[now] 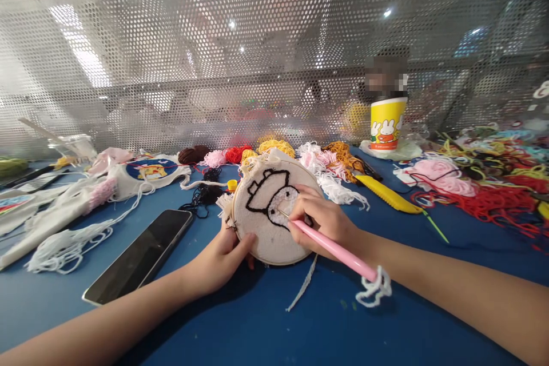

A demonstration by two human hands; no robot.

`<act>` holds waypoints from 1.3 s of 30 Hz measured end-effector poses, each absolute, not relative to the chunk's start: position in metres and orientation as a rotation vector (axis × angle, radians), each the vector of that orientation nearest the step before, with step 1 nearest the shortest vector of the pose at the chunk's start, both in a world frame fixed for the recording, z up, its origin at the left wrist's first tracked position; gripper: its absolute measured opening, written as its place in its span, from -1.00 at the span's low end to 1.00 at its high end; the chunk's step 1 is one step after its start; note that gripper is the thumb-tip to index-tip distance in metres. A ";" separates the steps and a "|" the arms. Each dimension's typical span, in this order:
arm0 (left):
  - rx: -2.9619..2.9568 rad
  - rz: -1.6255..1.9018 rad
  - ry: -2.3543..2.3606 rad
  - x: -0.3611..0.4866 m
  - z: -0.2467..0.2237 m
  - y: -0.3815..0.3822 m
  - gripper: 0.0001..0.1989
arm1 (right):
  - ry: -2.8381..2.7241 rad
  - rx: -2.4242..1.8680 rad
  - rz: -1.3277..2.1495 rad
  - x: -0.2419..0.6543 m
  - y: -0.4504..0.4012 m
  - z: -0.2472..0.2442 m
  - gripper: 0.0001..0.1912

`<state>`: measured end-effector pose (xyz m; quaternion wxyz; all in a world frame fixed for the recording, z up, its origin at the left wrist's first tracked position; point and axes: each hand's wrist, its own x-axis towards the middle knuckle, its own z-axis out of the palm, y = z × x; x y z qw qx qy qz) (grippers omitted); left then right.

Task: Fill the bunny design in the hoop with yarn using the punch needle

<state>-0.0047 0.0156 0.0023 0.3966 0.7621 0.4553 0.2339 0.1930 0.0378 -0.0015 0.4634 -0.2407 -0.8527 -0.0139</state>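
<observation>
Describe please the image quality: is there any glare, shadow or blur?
Head view: glare on the perforated panel; shadow on the blue table beside the left forearm; a pixelated patch above the yellow cup; the embroidered cloth looks fairly sharp.

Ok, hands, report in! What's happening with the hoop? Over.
Left hand gripping hooped cloth by its edge. Right hand holding pink tool, tip at the cloth. Right hand hides some cloth; phone lies clear, leftward.

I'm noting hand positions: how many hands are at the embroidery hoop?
2. The left hand grips the hoop at its lower left, partly hidden behind it; the right hand, over the hoop's right side, holds a pink-handled tool. I see no others there.
</observation>
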 end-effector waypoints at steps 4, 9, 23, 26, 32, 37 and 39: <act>1.976 0.573 1.162 -0.004 0.001 0.015 -0.61 | -2.186 -0.575 -0.002 0.197 0.041 0.004 -0.93; 1.946 0.575 1.159 -0.004 0.003 0.013 -0.63 | -2.279 -0.607 0.101 0.197 0.036 0.020 -0.97; 1.894 0.619 1.102 -0.002 0.001 0.012 -0.71 | -2.020 -0.961 0.338 0.197 0.029 0.019 -0.77; 1.873 0.615 1.074 -0.002 0.002 0.012 -0.72 | -2.018 -1.014 0.390 0.196 0.029 0.020 -0.73; 1.914 0.609 1.030 -0.003 -0.002 0.014 -0.70 | -1.958 -0.995 0.401 0.192 0.027 0.009 -0.88; 1.958 0.626 0.988 -0.002 -0.003 0.014 -0.68 | -1.909 -0.970 0.411 0.190 0.026 0.003 -0.77; 1.939 0.651 0.963 -0.002 -0.004 0.015 -0.69 | -1.884 -0.985 0.461 0.188 0.026 0.002 -0.78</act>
